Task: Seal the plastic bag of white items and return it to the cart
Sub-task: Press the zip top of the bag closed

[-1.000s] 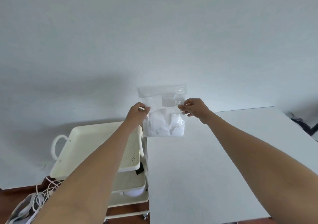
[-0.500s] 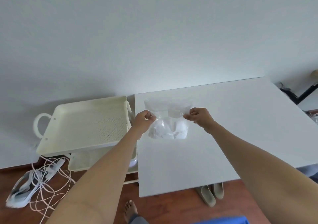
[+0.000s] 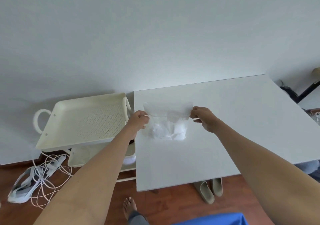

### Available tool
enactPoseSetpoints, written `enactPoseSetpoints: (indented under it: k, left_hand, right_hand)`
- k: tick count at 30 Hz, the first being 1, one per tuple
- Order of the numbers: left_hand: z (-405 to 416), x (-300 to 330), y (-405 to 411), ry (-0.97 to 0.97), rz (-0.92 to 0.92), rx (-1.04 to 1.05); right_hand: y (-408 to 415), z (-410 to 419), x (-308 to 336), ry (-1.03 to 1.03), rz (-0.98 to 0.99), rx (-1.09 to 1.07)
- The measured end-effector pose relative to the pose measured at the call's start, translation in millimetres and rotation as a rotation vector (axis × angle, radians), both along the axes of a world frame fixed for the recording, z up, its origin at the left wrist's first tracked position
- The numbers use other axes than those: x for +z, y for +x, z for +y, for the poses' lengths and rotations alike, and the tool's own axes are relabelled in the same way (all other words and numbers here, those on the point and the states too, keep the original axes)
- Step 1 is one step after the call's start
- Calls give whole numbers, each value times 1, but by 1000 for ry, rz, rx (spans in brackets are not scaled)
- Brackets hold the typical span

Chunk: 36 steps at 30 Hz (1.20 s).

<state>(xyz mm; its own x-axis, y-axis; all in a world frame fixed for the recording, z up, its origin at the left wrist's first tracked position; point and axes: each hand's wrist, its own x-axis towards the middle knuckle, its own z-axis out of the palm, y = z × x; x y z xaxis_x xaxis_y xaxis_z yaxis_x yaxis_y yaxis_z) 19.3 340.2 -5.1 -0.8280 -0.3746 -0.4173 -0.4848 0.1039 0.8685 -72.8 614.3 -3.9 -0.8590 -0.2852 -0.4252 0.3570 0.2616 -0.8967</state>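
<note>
A clear plastic bag with crumpled white items in its lower half hangs between my two hands above the white table. My left hand pinches the bag's upper left edge. My right hand pinches the upper right edge. The bag's top strip stands above both hands; I cannot tell whether it is sealed. The cream cart stands left of the table, its perforated top tray bare.
A tangle of white cables and a grey device lies on the wooden floor left of the cart. Lower cart shelves hold a white object. Slippers sit under the table's near edge. My bare foot is on the floor.
The view has tipped down, so table, cart and floor show more fully. Both hands keep their pinch on the bag, which has come lower and closer to the table top.
</note>
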Motion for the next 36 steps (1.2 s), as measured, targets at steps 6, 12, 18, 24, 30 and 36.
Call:
enactPoseSetpoints:
  k: [6,12,18,24,30,36]
  left_hand:
    - [0,20,-10,158,44,114]
    - [11,28,-19,237,37,172]
    - [5,37,-25,346,15,142]
    - [-6,46,-26,351,-62,-15]
    - [-13,46,-23,422,-125,-54]
    - [-11,45,-19,423,-87,-67]
  right_hand:
    - [-7,4,21,-153,-106,-27]
    - [-10,-10,24,-198,-136,-31]
    - [-20,0,23,-194,-211,-37]
    - [-28,5,35,-155,-188,28]
    - [-30,6,38,-116,-167,18]
    - [-25,5,38,-60,-123,27]
